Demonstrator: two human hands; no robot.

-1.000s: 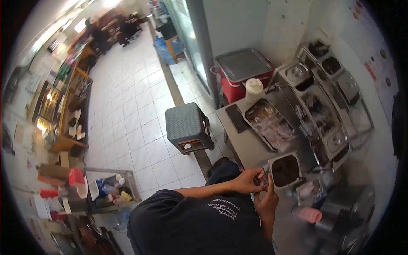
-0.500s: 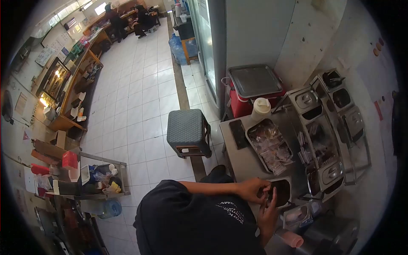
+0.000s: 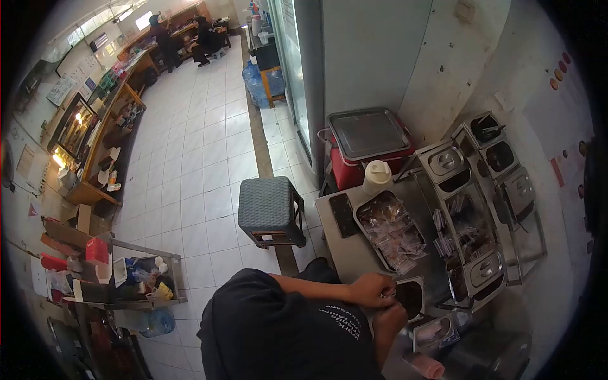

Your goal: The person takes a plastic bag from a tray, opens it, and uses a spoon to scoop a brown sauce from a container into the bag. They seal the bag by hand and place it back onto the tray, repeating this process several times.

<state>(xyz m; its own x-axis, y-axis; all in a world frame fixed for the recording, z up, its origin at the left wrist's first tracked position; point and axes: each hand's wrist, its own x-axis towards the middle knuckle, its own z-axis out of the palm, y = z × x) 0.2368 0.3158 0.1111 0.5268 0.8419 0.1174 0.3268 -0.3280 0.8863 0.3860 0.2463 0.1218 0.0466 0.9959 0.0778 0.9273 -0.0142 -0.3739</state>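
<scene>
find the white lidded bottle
The white lidded bottle stands right of centre in the head view, between the red cooler and the plastic packets.

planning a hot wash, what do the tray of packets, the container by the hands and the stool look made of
Tray: probably stainless steel, from its silvery, shiny rim.
Container: likely similar metal, with a bright rim.
Stool: seemingly matt grey plastic, with a moulded-looking weave.
</scene>
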